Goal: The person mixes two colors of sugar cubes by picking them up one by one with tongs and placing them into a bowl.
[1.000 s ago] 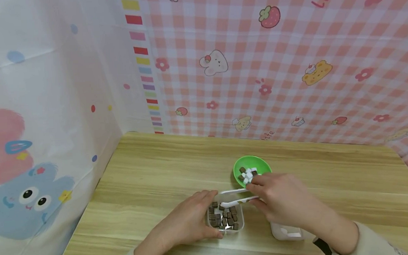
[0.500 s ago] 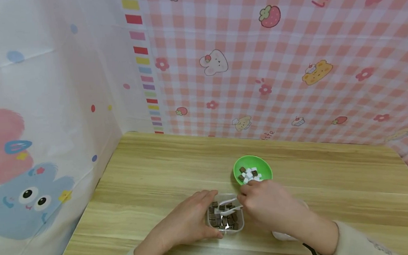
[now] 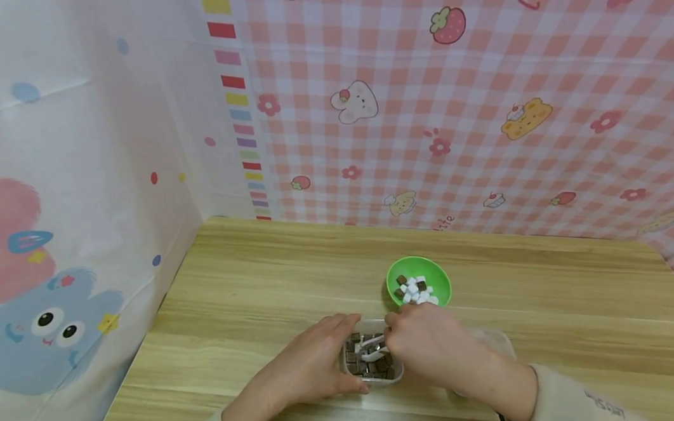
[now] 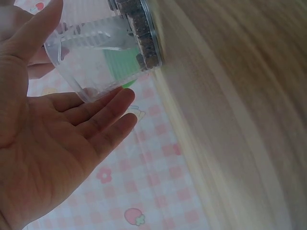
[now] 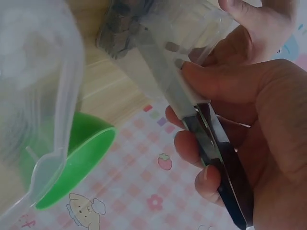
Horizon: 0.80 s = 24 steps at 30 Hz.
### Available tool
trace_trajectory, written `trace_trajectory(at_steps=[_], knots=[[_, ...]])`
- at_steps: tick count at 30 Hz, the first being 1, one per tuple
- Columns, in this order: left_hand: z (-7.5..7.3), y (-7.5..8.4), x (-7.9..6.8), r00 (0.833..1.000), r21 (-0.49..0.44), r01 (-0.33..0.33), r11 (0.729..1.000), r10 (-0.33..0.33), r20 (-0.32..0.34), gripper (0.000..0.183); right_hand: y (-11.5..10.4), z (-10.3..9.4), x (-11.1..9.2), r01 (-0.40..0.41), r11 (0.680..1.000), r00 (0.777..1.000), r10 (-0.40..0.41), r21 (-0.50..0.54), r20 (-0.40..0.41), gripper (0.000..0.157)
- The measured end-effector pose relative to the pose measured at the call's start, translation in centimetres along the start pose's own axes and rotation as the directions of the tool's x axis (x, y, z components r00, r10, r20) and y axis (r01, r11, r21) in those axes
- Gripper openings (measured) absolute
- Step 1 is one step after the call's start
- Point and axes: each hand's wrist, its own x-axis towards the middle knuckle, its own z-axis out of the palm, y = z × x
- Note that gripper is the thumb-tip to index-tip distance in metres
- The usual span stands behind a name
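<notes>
My left hand (image 3: 307,364) holds the left side of a clear plastic tub (image 3: 374,383), thumb at the near corner and fingers at the far one. Small brown cubes (image 3: 353,365) cover the tub's bottom. In the left wrist view, its clear wall (image 4: 86,67) stands between thumb and fingers. My right hand (image 3: 435,339) grips tongs (image 5: 208,132) with dark, shiny handles and pale tips. Those tips (image 3: 373,356) are down inside the tub among the cubes, slightly apart. Whether a cube is between them, I cannot tell.
Just behind the right hand is a green bowl (image 3: 440,278) with white cubes (image 3: 414,289) and a few brown ones. A second clear tub (image 3: 501,343) stands to the right, partly hidden under my forearm. A checked cloth (image 3: 321,135) hangs behind the wooden table (image 3: 249,285).
My right hand has moved left and lowered the tongs from above the tub's right edge into the brown cubes. The left hand has stayed in place on the tub.
</notes>
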Motion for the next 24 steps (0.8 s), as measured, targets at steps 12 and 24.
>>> trace_trajectory(at_steps=[12, 24], knots=[[0.0, 0.1, 0.1, 0.999, -0.006, 0.026, 1.0, -0.026, 0.02, 0.106, 1.7, 0.2, -1.3, -0.033, 0.987, 0.996, 0.044, 0.156, -0.072, 0.015], [0.0, 0.1, 0.1, 0.999, -0.01, 0.034, 0.999, -0.034, 0.024, 0.107, 4.7, 0.2, -4.3, -0.095, 0.915, 0.886, 0.257, 0.392, -0.386, 0.015]])
